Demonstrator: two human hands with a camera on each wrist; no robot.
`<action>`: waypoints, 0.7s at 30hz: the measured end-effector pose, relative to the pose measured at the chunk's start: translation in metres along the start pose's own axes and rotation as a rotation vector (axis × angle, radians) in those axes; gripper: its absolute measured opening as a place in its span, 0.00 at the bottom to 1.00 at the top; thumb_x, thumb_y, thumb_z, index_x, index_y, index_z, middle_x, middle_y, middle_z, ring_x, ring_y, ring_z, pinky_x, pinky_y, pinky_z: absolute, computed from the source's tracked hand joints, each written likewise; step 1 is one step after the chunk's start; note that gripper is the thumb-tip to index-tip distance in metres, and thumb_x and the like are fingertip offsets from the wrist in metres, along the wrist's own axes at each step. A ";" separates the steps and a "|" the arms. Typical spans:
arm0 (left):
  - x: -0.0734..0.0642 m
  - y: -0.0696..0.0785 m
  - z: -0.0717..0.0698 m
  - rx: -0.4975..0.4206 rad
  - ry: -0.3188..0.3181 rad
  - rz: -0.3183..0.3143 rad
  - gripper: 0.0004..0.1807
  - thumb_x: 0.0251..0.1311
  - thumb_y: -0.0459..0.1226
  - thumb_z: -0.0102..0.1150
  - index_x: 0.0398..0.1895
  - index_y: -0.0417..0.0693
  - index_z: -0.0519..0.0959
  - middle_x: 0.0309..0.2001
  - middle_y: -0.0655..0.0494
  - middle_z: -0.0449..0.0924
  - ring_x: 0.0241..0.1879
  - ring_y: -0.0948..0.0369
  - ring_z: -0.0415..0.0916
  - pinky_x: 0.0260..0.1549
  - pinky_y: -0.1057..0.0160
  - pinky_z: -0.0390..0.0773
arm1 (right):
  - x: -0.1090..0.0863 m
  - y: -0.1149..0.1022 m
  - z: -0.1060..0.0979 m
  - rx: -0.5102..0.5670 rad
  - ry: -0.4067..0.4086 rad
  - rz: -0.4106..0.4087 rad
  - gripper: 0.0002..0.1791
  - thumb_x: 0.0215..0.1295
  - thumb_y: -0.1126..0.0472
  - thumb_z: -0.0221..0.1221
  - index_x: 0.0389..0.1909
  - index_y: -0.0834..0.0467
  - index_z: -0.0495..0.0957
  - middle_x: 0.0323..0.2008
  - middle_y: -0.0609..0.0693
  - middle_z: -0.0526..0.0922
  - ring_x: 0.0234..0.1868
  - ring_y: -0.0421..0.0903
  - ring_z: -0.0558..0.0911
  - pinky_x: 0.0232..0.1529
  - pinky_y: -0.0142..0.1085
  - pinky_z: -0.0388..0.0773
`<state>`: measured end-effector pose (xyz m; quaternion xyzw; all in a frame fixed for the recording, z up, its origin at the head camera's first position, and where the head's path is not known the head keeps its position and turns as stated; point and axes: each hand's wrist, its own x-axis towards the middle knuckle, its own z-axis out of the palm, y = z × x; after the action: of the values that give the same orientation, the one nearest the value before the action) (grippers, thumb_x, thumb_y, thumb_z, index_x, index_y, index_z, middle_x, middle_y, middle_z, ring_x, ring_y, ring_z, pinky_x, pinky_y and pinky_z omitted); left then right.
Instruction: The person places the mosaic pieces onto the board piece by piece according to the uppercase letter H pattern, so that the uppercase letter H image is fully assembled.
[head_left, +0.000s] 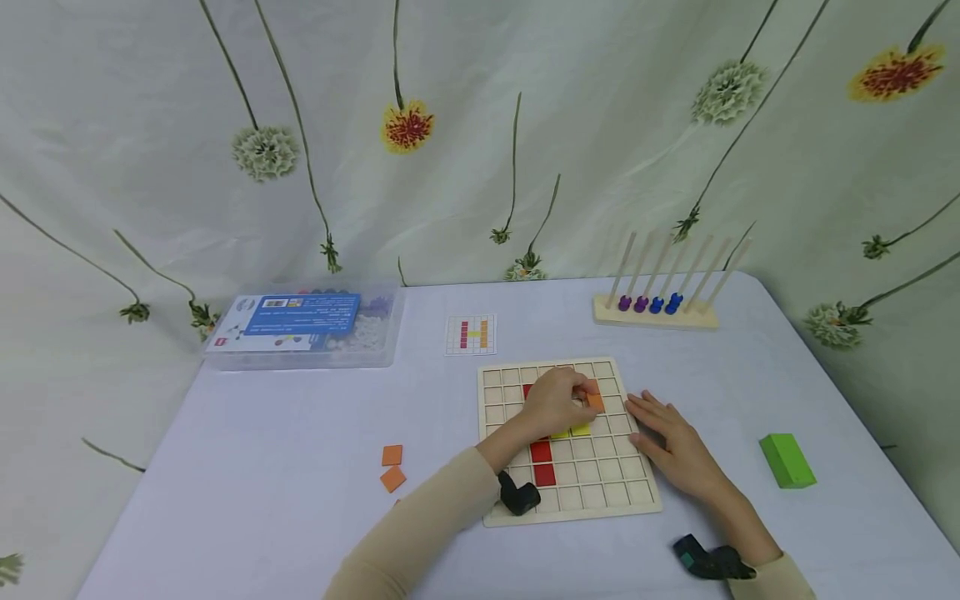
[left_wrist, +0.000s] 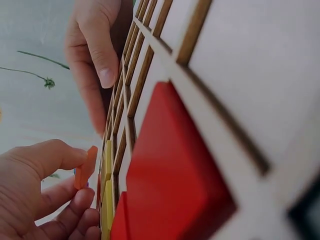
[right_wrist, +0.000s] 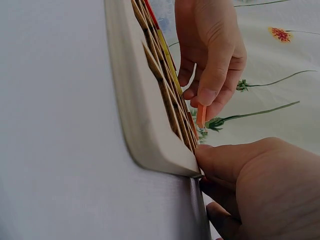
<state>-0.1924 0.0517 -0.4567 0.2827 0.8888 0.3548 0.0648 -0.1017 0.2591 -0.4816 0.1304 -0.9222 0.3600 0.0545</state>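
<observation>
My left hand (head_left: 553, 403) is over the upper part of a wooden grid board (head_left: 600, 493), pinching a small orange square tile (left_wrist: 86, 168) between thumb and fingers. Just above the grid, that tile also shows in the right wrist view. Beside the board's right edge lies my right hand (head_left: 678, 448), fingers extended and fingertips touching the rim. On the board, red tiles (head_left: 544, 475) form a column, partly hidden by the left hand. Yellow tiles (head_left: 581, 430) sit in the row below that hand, and orange shows in the squares at its fingertips.
Loose orange tiles (head_left: 392, 455) lie left of the board. Behind it is a small pattern card (head_left: 471, 335). A clear plastic box (head_left: 375, 350) stands back left, a pegged wooden stand (head_left: 656, 317) with beads back right, and a green block (head_left: 787, 461) at right.
</observation>
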 end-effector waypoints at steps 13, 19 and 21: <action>0.003 -0.003 0.002 0.099 -0.016 0.032 0.11 0.50 0.39 0.68 0.39 0.50 0.87 0.29 0.63 0.78 0.31 0.69 0.69 0.31 0.74 0.66 | 0.001 0.002 0.001 -0.010 -0.014 0.013 0.28 0.64 0.64 0.61 0.65 0.67 0.70 0.67 0.64 0.69 0.72 0.67 0.59 0.69 0.64 0.48; 0.003 -0.002 0.002 0.183 -0.031 0.053 0.12 0.53 0.42 0.69 0.41 0.51 0.87 0.33 0.61 0.81 0.32 0.68 0.72 0.31 0.74 0.67 | 0.000 0.002 0.001 -0.008 -0.012 0.012 0.28 0.65 0.64 0.60 0.65 0.67 0.70 0.67 0.64 0.69 0.72 0.67 0.59 0.69 0.64 0.49; 0.002 -0.002 0.002 0.191 -0.033 0.056 0.13 0.53 0.43 0.69 0.41 0.50 0.87 0.34 0.61 0.82 0.33 0.67 0.72 0.32 0.74 0.68 | 0.000 0.001 0.001 -0.005 -0.007 0.008 0.27 0.65 0.64 0.60 0.65 0.66 0.70 0.67 0.63 0.69 0.72 0.67 0.59 0.69 0.64 0.49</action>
<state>-0.1944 0.0535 -0.4593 0.3182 0.9091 0.2656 0.0421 -0.1021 0.2585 -0.4829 0.1275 -0.9239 0.3574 0.0503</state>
